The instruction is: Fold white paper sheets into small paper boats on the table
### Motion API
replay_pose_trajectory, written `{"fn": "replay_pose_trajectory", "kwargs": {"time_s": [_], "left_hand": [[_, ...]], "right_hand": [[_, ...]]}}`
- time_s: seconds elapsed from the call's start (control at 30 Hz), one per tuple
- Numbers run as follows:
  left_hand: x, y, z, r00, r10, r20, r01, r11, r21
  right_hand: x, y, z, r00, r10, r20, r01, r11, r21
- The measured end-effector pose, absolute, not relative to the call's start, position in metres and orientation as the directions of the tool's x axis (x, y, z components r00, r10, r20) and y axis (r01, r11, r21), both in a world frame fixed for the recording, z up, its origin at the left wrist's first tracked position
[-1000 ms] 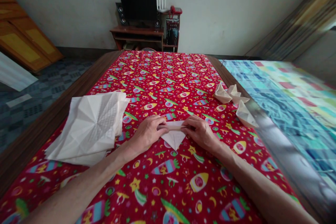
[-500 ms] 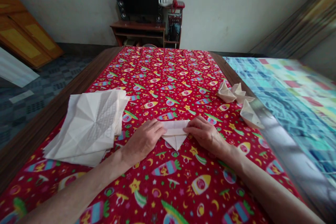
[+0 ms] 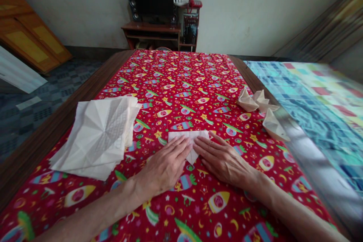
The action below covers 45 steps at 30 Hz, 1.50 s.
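A small sheet of folded white paper [image 3: 193,135] lies flat on the red patterned cloth [image 3: 176,100] that covers most of the desk [image 3: 90,87], straight in front of the person. Its long straight edge faces the far side of the desk, and its point faces the person, showing in the gap between the two hands. The left hand [image 3: 167,164] rests palm down on the left part of the paper, fingers stretched out and close together, so its grip is flat and spread, pinching nothing. The right hand [image 3: 222,157] lies the same way over the right part, fingers straight and slightly fanned, its grip also loose and wide. The fingertips of the two hands come close to each other near the middle of the paper. Left of the hands, well apart from the folded paper, is an untidy stack of paper [image 3: 96,136]; its top sheet is creased in lines running out from the centre, with rows of marks partly visible. Toward the right edge of the desk stand three pointed paper shapes [image 3: 273,126], two side by side and one nearer the person. Beyond that edge is a bed [image 3: 306,98] with a checked cover. Against the far wall, a black screen [image 3: 153,2] stands near a red telephone [image 3: 195,4].
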<state>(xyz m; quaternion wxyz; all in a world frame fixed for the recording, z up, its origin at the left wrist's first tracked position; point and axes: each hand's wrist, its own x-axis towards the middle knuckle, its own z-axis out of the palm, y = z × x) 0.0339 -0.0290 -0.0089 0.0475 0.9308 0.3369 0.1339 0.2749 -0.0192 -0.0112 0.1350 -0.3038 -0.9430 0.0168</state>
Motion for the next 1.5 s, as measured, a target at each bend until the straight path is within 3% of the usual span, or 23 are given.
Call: {"fn": "replay_pose_trajectory", "kwargs": {"time_s": [0.17,0.37,0.87,1.0,1.13,1.3,1.5], "left_hand": [[0.039,-0.027,-0.008,0.760,0.624,0.180,0.594,-0.780,0.198],[0.033,-0.021,-0.009,0.780,0.605,0.160,0.576,-0.794,0.196],[0.001,-0.031,-0.009,0.737,0.656,0.161,0.642,-0.755,0.136],[-0.012,-0.028,-0.011,0.699,0.673,0.242,0.649,-0.739,0.180],[-0.004,-0.007,-0.015,0.578,0.698,0.424,0.632,-0.711,0.309],[0.016,0.026,-0.013,0.487,0.808,0.332,0.775,-0.575,0.262],[0.023,0.036,0.002,0.547,0.834,0.077,0.798,-0.547,0.252]], "right_hand": [[0.272,-0.024,-0.010,-0.775,0.602,0.190,0.582,0.798,-0.157],[0.281,-0.024,-0.011,-0.746,0.628,0.224,0.597,0.778,-0.193],[0.291,-0.030,-0.017,-0.665,0.676,0.318,0.684,0.722,-0.103],[0.281,-0.024,-0.016,-0.567,0.703,0.429,0.722,0.675,-0.151],[0.266,-0.008,-0.010,-0.486,0.788,0.378,0.786,0.583,-0.205],[0.260,0.003,-0.008,-0.344,0.869,0.356,0.834,0.457,-0.310],[0.269,0.009,-0.013,-0.422,0.846,0.326,0.798,0.517,-0.310]]}}
